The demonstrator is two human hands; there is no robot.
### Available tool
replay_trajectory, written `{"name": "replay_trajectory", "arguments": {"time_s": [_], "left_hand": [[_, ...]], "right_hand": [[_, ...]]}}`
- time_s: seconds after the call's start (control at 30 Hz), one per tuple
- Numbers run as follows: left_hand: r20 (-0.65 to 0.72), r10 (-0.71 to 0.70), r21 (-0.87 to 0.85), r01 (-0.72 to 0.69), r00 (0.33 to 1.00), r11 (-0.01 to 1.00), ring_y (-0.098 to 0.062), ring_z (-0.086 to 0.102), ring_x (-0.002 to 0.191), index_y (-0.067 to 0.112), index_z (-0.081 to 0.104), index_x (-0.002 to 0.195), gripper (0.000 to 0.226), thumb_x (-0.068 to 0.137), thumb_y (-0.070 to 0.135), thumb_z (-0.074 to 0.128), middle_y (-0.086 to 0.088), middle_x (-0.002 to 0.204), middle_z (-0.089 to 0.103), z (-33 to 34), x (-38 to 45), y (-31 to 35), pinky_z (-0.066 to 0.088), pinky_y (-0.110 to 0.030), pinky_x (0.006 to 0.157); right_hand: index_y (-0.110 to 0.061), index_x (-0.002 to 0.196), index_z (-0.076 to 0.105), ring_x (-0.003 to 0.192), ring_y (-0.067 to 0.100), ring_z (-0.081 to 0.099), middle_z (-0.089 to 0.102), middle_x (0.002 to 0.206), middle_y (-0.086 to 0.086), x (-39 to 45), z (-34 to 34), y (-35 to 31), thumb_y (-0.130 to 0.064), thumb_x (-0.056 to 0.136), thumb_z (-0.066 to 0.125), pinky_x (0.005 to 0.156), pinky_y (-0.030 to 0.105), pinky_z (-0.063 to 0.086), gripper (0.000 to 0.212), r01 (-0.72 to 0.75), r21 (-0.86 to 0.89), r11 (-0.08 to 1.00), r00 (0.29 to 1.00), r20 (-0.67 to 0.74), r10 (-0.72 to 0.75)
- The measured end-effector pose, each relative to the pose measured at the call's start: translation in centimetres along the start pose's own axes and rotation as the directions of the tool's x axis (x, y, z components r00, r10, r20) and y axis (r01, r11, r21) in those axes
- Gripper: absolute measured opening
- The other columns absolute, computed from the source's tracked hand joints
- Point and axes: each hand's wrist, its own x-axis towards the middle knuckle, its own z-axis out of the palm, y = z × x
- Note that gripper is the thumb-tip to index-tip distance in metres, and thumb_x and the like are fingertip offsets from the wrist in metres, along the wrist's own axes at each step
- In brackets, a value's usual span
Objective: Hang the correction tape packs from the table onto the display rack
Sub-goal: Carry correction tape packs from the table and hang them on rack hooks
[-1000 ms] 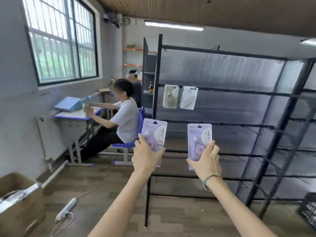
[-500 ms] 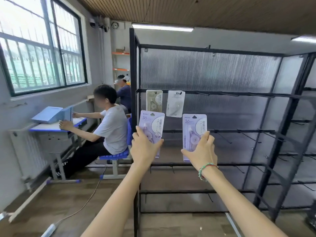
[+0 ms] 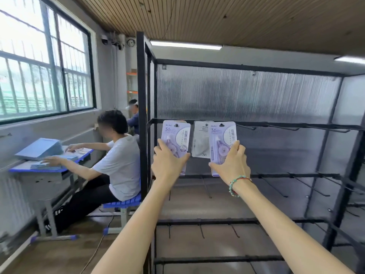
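My left hand [image 3: 168, 164] grips a purple correction tape pack [image 3: 176, 135] by its lower part, holding it up against the top rail of the black display rack [image 3: 141, 107]. In my right hand [image 3: 231, 165] is a second purple pack [image 3: 222, 138], raised to the same rail just to the right. Between the two, a white pack [image 3: 200, 143] hangs from a hook on that rail, partly covered by the right pack. Another hung pack shows only as an edge behind the left pack.
Empty hooks [image 3: 262, 127] stick out from the top rail to the right, and more from the lower rails [image 3: 296, 176]. A person [image 3: 118, 163] sits at a blue desk [image 3: 51, 165] to the left of the rack, with another person behind. A cable lies on the floor.
I have stepped closer to the rack and raised both packs from the second rail's height up to the top rail, in front of the packs hanging there.
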Motion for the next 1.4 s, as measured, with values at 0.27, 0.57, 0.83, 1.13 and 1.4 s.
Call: {"name": "replay_trajectory", "arguments": {"time_s": [0.27,0.57,0.83,1.13,1.4], "left_hand": [[0.005,-0.015,0.031,0.015,1.000,0.999,-0.034,0.044,0.129,0.008,0.010,0.151,0.107,0.078,0.059,0.068,-0.016,0.145,0.034,2.0,2.2,-0.5,0.045,-0.044,0.095],[-0.001,-0.033,0.034,0.033,0.999,0.999,-0.033,0.046,0.125,0.006,0.010,0.150,0.108,0.077,0.059,0.069,-0.016,0.140,0.037,4.2,3.4,-1.0,0.046,-0.043,0.091],[-0.024,-0.042,0.011,0.042,0.999,0.999,-0.033,0.045,0.125,0.005,0.010,0.151,0.108,0.078,0.057,0.071,-0.016,0.141,0.036,5.5,4.7,-1.0,0.046,-0.044,0.090],[-0.020,-0.060,-0.012,0.060,0.998,0.998,-0.036,0.032,0.139,0.004,0.004,0.152,0.111,0.079,0.049,0.074,-0.016,0.158,0.016,7.0,6.6,-1.7,0.042,-0.050,0.102],[0.025,-0.097,-0.082,0.099,0.995,0.992,-0.036,0.039,0.133,0.004,0.003,0.152,0.110,0.080,0.047,0.073,-0.015,0.154,0.023,8.6,8.6,-1.7,0.043,-0.046,0.098]], "right_hand": [[-0.003,0.149,0.004,0.127,0.030,0.036,0.021,0.146,0.010,3.6,2.0,0.3,-0.046,0.077,0.073,0.081,0.043,0.049,0.109,0.048,0.014,0.999,0.998,0.027,-0.048],[-0.004,0.150,-0.001,0.127,0.029,0.035,0.017,0.148,0.009,4.7,3.2,1.0,-0.044,0.078,0.072,0.079,0.042,0.049,0.111,0.081,0.031,0.996,0.996,0.024,-0.082],[-0.005,0.150,-0.001,0.127,0.026,0.037,0.020,0.145,0.008,5.1,4.3,1.6,-0.049,0.078,0.071,0.081,0.038,0.048,0.111,0.110,-0.029,0.994,0.990,0.093,-0.107],[-0.005,0.148,0.004,0.122,0.029,0.039,0.024,0.140,0.010,8.1,7.3,0.2,-0.041,0.075,0.077,0.077,0.039,0.049,0.110,0.010,0.032,0.999,0.994,0.106,-0.013],[-0.004,0.148,0.003,0.120,0.030,0.039,0.025,0.137,0.011,10.1,9.7,-0.9,-0.037,0.075,0.078,0.071,0.037,0.048,0.110,-0.053,0.085,0.995,0.996,0.072,0.047]]}}
